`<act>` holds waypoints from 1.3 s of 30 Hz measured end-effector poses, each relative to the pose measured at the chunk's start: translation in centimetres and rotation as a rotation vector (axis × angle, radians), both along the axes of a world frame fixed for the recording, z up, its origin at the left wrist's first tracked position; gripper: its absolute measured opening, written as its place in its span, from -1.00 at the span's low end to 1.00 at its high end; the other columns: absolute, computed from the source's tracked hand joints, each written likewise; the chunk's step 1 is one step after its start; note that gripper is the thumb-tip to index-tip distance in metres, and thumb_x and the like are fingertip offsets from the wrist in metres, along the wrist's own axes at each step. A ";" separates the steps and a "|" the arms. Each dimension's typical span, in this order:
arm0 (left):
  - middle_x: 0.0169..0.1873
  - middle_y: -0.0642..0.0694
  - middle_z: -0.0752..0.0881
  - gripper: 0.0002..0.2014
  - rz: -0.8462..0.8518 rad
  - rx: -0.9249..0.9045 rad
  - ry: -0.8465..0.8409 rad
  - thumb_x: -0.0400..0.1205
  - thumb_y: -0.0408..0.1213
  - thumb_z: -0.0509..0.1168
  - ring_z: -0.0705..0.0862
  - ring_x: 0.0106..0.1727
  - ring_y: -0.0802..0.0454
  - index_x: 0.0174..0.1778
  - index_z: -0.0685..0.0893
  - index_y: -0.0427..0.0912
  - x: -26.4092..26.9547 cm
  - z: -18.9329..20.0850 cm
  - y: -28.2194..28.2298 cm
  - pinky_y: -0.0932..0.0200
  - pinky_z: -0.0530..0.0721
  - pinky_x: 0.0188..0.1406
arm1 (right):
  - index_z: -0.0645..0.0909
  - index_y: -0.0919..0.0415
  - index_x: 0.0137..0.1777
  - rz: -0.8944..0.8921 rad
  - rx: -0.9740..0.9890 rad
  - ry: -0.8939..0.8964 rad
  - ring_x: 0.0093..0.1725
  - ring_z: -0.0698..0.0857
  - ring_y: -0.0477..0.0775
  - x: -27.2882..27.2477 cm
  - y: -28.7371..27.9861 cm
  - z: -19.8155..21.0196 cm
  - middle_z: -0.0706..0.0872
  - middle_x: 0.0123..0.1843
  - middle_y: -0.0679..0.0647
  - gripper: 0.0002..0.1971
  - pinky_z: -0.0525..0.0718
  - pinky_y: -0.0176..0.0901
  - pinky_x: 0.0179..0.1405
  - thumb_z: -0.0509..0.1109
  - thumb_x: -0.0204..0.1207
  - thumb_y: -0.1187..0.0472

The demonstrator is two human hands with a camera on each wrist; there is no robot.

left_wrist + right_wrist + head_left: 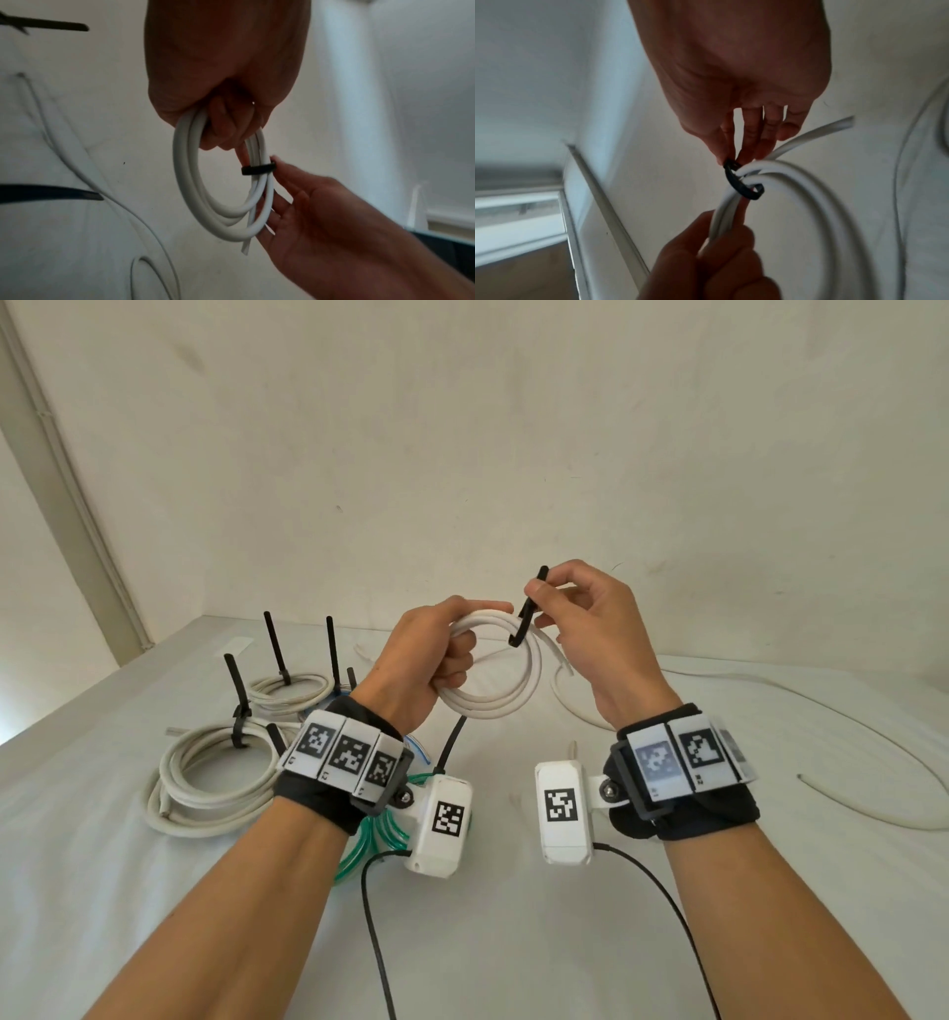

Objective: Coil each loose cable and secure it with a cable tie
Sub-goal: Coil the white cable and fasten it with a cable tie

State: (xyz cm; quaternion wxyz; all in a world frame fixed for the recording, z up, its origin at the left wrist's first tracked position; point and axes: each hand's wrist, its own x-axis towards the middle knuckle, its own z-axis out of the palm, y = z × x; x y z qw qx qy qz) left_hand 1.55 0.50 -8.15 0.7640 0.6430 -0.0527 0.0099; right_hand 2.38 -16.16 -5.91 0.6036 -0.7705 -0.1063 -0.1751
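A white-covered tabletop was seen, carrying everything else. Across its right side one long loose white cable was laid in a wide curve. At the left, two bundles of white cable were counted on the surface: a large bundle nearer the camera and a smaller bundle behind it, each bound by a black tie whose tail stood upright. A bundle of green tubing was partly hidden under the left wrist. About six upright black tie tails were seen in that cluster; the exact number could not be told.

One small white coil, of about three turns, was held above the tabletop between the two hands. It was gripped at its upper left by the left hand, whose fingers were curled round the turns. One cut end of the coil was seen jutting free beside the right fingers.

One black cable tie was pinched between the thumb and forefinger of the right hand, the other fingers loosely spread. In the wrist views the tie was seen hooked round the coil's turns, its loop not drawn tight.
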 end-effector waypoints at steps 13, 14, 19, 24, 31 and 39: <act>-0.48 0.03 0.09 -0.66 0.069 -0.038 0.047 0.55 0.02 0.58 0.04 -0.48 0.05 0.05 0.90 -0.19 -0.7 0.2 -1.4 0.23 0.10 -0.58 | 0.66 0.15 0.03 -0.136 -0.258 -0.309 -0.29 0.75 0.06 0.1 1.0 -0.7 0.80 -0.31 0.05 -0.89 0.66 -0.14 -0.21 0.36 0.75 0.14; -0.49 0.04 0.09 -0.66 0.067 -0.039 0.048 0.55 0.01 0.58 0.04 -0.49 0.05 0.06 0.91 -0.19 -0.7 0.2 -1.4 0.24 0.10 -0.59 | 0.65 0.15 0.05 -0.132 -0.259 -0.310 -0.30 0.76 0.02 0.1 0.8 -0.6 0.81 -0.32 0.04 -0.89 0.65 -0.19 -0.24 0.34 0.75 0.15; -0.55 0.07 0.13 -0.72 0.042 -0.006 0.032 0.57 -0.06 0.57 0.05 -0.52 0.08 0.04 0.89 -0.19 -0.7 0.2 -1.7 0.23 0.08 -0.56 | 0.57 0.09 0.14 -0.151 -0.207 -0.288 -0.44 0.74 -0.19 0.0 -0.1 -0.2 0.82 -0.39 0.00 -0.89 0.54 -0.41 -0.38 0.24 0.82 0.10; -0.55 0.08 0.15 -0.86 0.056 -0.020 0.039 0.56 -0.11 0.58 0.07 -0.53 0.09 -0.10 0.87 -0.09 -0.6 0.1 -1.5 0.22 0.08 -0.57 | 0.55 0.06 0.18 -0.093 -0.102 -0.201 -0.30 0.84 -0.09 -0.3 0.0 0.0 0.84 -0.36 0.03 -0.88 0.71 -0.25 -0.25 0.24 0.82 0.07; -0.49 0.04 0.14 -0.78 0.089 -0.084 0.018 0.57 -0.06 0.57 0.07 -0.50 0.07 -0.03 0.89 -0.13 -0.3 -0.2 -1.5 0.23 0.11 -0.56 | 0.85 0.14 0.03 0.145 0.072 0.104 -0.03 0.82 -0.04 0.3 0.1 -0.5 0.90 -0.06 0.04 -0.81 0.72 -0.12 0.00 0.49 0.67 0.04; -0.52 0.06 0.13 -0.79 0.140 -0.235 0.063 0.62 -0.07 0.53 0.10 -0.52 0.10 0.03 0.88 -0.12 0.0 -0.3 -1.3 0.27 0.19 -0.61 | 0.54 0.16 -0.02 0.221 0.229 0.207 -0.14 0.83 0.10 0.0 0.5 -0.1 0.78 -0.08 0.10 -0.84 0.84 0.18 0.07 0.31 0.80 0.14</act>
